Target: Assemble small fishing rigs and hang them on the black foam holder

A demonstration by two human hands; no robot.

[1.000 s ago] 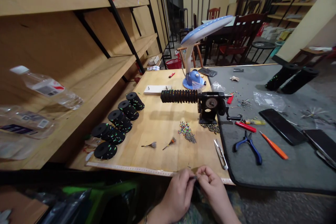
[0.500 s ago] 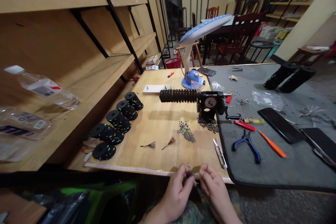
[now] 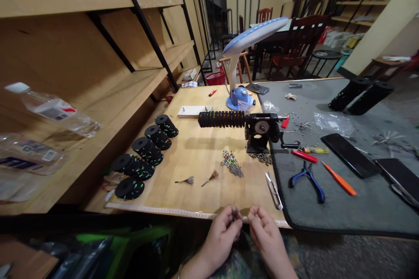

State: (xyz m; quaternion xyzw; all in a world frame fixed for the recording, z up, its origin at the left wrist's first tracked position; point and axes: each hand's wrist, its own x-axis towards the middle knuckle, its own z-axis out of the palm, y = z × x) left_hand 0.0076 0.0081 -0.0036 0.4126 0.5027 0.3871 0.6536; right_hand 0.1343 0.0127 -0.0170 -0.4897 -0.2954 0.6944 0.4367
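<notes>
Dark grey in colour, one small piece (image 3: 235, 212) sits at the fingertips of the left hand (image 3: 222, 232), which seem to be closed on it. It lies to the left of the fingertips of the right hand (image 3: 266, 232), with a narrow gap between, so the left hand is the nearer one. Its long axis I cannot tell, because it is tiny and partly covered. The right thumb and finger are together at the tips; whether they hold something fine, I cannot tell. Both hands are at the near edge of the wooden table (image 3: 193, 152), by the white ruler strip (image 3: 157, 209). Compared with one second ago, the hands stand more apart; then their fingertips almost met around the piece.
</notes>
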